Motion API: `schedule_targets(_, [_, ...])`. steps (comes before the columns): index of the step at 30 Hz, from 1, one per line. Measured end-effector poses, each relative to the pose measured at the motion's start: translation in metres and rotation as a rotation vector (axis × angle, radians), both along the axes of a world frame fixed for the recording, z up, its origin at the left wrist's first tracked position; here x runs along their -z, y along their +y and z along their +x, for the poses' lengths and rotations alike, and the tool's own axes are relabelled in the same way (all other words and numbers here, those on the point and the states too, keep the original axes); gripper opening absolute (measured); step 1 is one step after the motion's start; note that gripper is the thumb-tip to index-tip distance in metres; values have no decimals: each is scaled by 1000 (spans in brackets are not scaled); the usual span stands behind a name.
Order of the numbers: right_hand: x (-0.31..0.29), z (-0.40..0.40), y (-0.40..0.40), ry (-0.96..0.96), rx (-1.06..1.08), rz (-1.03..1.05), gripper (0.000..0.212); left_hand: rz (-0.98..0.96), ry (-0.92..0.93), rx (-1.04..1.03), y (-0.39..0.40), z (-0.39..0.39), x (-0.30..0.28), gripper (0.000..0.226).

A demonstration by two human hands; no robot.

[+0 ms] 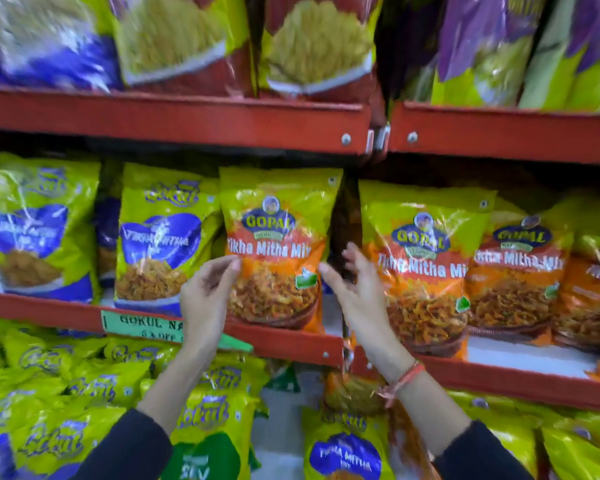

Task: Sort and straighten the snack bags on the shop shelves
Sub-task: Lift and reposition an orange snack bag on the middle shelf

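Observation:
An orange and yellow Gopal Tikha Mitha Mix bag point(278, 244) stands upright on the middle red shelf point(291, 342). My left hand point(205, 292) is at the bag's lower left edge, fingertips touching it, fingers apart. My right hand point(354, 289) is at its lower right edge, fingers spread, one fingertip against the bag. Neither hand clasps the bag. To the right stand two more Gopal bags point(426, 268) point(516, 271). To the left stand yellow and blue Gokul bags point(160, 240) point(39, 226).
The upper shelf point(187, 116) carries large red, blue and purple snack bags. Below the middle shelf lie several yellow Gokul bags point(84, 393), some tilted. A green price label point(142, 327) is fixed to the shelf edge. A gap separates the two shelf units point(378, 140).

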State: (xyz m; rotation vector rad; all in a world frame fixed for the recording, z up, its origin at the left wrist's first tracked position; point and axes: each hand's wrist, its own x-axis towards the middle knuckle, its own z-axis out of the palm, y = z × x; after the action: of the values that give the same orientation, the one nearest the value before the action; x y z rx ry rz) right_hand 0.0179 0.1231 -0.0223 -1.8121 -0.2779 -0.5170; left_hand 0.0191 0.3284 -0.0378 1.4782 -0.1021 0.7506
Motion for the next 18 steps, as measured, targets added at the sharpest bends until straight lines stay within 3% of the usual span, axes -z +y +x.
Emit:
schedule_targets(2, [2, 12, 6, 82, -103, 4, 64, 56, 69, -72, 3, 14, 7, 35])
schedule_targets(5, [10, 29, 14, 182, -278, 66, 54, 83, 226, 56, 7, 32, 13, 59])
schedule_targets(9, [21, 33, 19, 228, -267, 125, 48, 86, 317, 174, 8, 32, 9, 47])
schedule_targets(14, [25, 15, 17, 137, -178, 173, 48, 56, 175, 132, 3, 12, 7, 32])
schedule_targets(18, [11, -14, 10, 57, -203, 202, 52, 32, 69, 129, -1, -15, -7, 34])
